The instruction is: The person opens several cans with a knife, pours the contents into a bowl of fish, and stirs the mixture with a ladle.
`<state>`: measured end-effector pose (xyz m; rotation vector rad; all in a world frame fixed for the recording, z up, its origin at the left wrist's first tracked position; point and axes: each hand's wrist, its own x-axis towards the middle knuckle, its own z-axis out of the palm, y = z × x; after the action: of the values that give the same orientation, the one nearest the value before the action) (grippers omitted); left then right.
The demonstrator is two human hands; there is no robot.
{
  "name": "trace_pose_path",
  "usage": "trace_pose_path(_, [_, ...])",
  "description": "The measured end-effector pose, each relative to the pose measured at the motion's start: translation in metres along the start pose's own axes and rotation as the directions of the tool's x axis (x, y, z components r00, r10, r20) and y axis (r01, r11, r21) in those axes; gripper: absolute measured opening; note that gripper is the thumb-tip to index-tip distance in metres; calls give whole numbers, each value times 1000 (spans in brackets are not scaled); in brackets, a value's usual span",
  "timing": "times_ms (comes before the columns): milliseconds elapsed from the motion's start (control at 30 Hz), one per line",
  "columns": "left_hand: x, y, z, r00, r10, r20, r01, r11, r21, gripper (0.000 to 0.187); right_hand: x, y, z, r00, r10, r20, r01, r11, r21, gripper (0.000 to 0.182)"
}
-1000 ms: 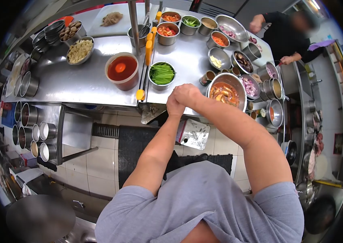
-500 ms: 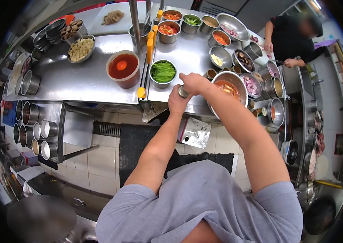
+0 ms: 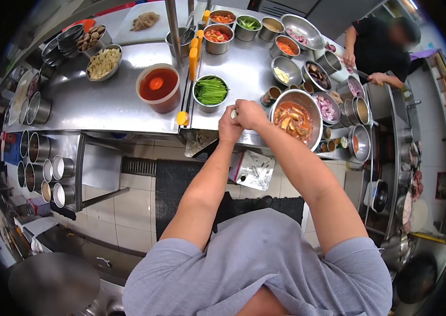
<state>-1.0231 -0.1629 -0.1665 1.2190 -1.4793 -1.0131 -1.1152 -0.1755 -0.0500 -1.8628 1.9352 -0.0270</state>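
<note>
My left hand (image 3: 227, 129) is wrapped around a small jar (image 3: 234, 114); only its pale round end shows between my fingers. My right hand (image 3: 251, 115) closes over the same jar from the right, so the two hands meet above the counter's front edge. Just right of them sits a steel bowl (image 3: 317, 118) holding pieces of food in reddish-orange sauce (image 3: 292, 123). Behind my hands stands a steel pot of cut green stalks (image 3: 211, 91). A small spice jar (image 3: 270, 96) is on the counter beside the bowl.
A tub of red liquid (image 3: 158, 89) stands left of the orange-capped rail (image 3: 193, 63). Several bowls of chopped vegetables crowd the back and right, including one of purple-white pieces (image 3: 326, 109). At the right, a co-worker (image 3: 386, 52) holds a knife (image 3: 361, 73).
Both hands have shifted slightly left, exposing more of the sauce bowl and the spice jar beside it. The jar in my hands has turned and is now more covered. The co-worker's knife has moved.
</note>
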Motion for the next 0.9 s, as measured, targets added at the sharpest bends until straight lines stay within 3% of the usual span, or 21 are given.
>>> trace_pose_path(333, [1,-1,6,997,-70,-24,70,998,1,34,-23,-8,11,980,-3,-200,-1,1000,-20,25])
trace_pose_path(400, [2,-5,6,997,-75,-17,75,997,8,34,-42,-11,14,935,-37,-353,66,995,71,18])
trace_pose_path(533, [1,-12,10,999,-42,-31,41,999,-22,40,-70,-4,30,874,-28,-486,132,975,181,18])
trace_pose_path(600, [1,-8,10,998,-49,-35,48,999,-20,44,-70,0,37,751,-48,-659,263,937,231,17])
trace_pose_path(633, [0,-4,9,996,-66,-52,67,998,19,47,-66,5,35,748,-38,-662,257,937,237,17])
trace_pose_path(700, [-1,0,8,996,-33,-79,41,994,99,56,-46,16,25,753,173,-635,51,946,319,17])
trace_pose_path(733, [-1,1,7,997,-27,-68,34,994,104,56,-43,12,11,747,185,-638,46,944,327,17])
trace_pose_path(900, [-4,-2,4,999,-30,-24,32,996,88,66,-52,5,-42,754,137,-642,268,829,492,19])
